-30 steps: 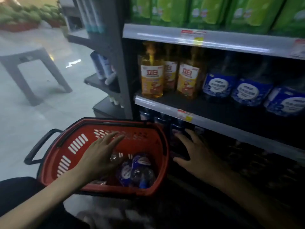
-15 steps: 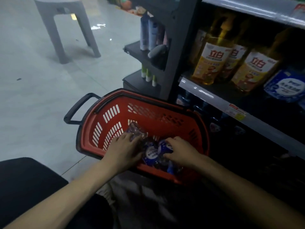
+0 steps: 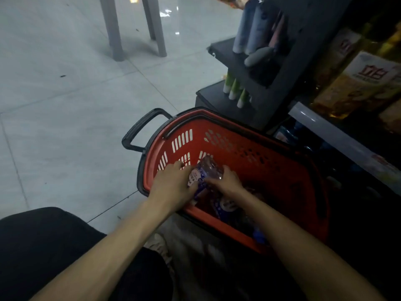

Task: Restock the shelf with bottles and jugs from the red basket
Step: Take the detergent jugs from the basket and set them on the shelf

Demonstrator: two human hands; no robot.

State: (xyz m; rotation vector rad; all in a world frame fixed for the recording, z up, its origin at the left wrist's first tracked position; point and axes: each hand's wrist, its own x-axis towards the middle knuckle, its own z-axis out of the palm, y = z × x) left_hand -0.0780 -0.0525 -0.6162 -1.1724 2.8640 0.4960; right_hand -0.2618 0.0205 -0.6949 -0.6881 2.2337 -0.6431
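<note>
i am holding a clear bottle with a blue label in both hands, inside the red basket, at its near left end. my left hand is wrapping curled fingers round the label end. my right hand is curling over the bottle's other side, fingers closed on it. the bottle is lying tilted, its far end pointing toward the slotted left wall; i cannot tell whether it is touching the basket's bottom. more blue-labelled bottles are lying in the basket under my right wrist, partly lost in shadow, so i am not counting them. the right part of the basket is sitting in darkness. the basket is resting on the tiled floor, its black handle sticking out at the far left. the shelf is running along the right, just beside the basket, with yellow bottles standing on it. green tubes are standing on a black ledge beyond the basket.
</note>
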